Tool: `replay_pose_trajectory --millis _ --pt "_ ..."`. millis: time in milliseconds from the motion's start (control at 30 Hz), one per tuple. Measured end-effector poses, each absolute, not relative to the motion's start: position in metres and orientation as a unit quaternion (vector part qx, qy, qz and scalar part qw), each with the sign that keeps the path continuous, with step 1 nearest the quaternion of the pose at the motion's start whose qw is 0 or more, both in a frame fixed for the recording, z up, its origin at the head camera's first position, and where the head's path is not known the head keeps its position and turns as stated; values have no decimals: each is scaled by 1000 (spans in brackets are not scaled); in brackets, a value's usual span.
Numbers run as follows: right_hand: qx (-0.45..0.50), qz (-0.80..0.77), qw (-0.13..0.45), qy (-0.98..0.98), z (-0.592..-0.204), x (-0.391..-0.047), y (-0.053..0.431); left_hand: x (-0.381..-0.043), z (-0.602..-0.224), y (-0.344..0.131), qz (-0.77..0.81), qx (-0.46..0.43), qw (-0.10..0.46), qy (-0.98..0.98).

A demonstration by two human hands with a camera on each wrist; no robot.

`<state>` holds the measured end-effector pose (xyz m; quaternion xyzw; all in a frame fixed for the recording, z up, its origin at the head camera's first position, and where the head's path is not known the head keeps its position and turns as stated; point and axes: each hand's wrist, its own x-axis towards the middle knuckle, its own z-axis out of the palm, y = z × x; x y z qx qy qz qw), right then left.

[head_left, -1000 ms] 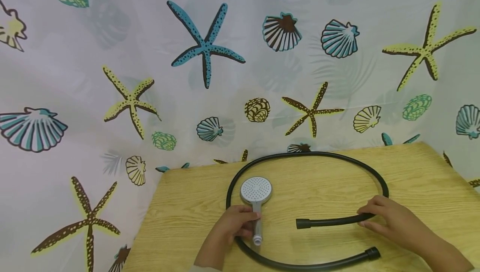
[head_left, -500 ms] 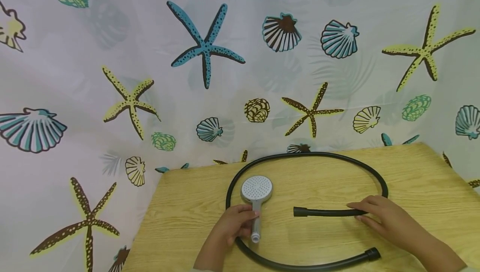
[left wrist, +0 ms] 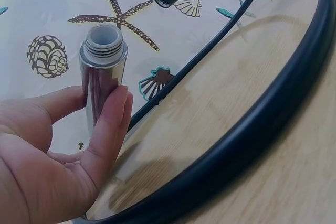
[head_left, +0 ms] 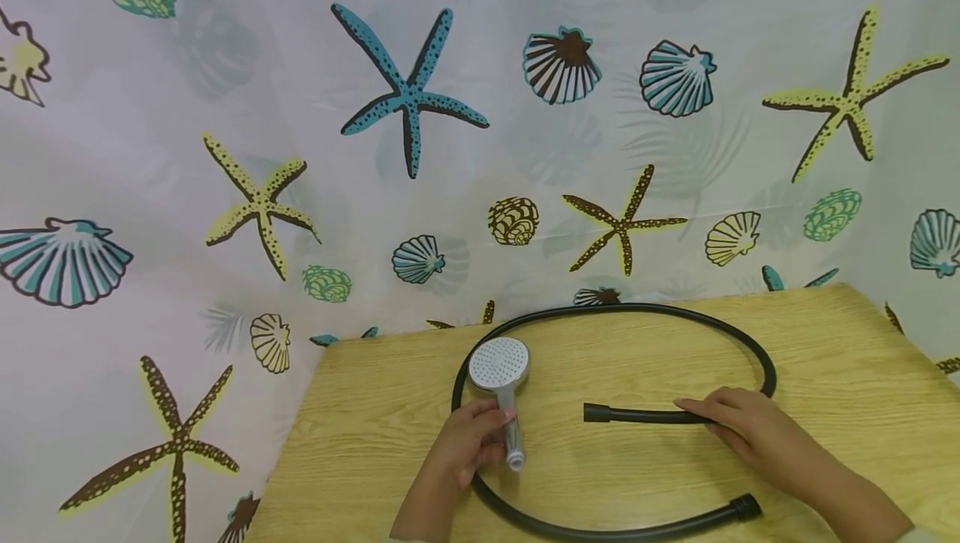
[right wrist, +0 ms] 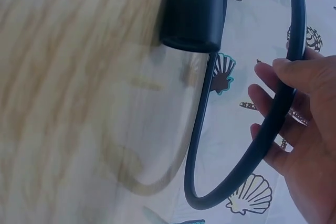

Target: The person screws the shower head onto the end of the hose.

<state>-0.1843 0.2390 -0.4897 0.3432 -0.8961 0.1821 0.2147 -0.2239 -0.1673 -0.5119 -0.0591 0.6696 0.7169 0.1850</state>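
My left hand [head_left: 467, 440] grips the handle of a shower head [head_left: 498, 362] with a chrome body and a pale, dotted spray face turned up. In the left wrist view the threaded end [left wrist: 103, 43] of its handle points up between thumb and fingers. A black shower hose [head_left: 626, 307] lies in a big loop on the table. My right hand [head_left: 765, 435] pinches it a short way behind one end, and that hose end [head_left: 597, 413] points left toward the shower head. The other hose end [head_left: 745, 507], with a wider fitting, lies near the front.
The wooden table [head_left: 825, 360] carries the hose loop, which passes under my left hand. A white curtain [head_left: 465, 135] printed with starfish and shells hangs behind the table and along its sides.
My right hand has moved left and slightly away from me with the hose end. My left hand has lifted and tilted the shower head, its face shifting up and left.
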Motion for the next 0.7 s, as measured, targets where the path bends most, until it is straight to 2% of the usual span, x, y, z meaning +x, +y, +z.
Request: replay_pose_trajectory --millis 400,700 --pt "328 226 164 -902 -490 -184 236 -225 -505 -165 753 -72 170 632" --pt "332 246 168 -895 -492 -188 235 -224 -499 -160 768 -67 159 617"
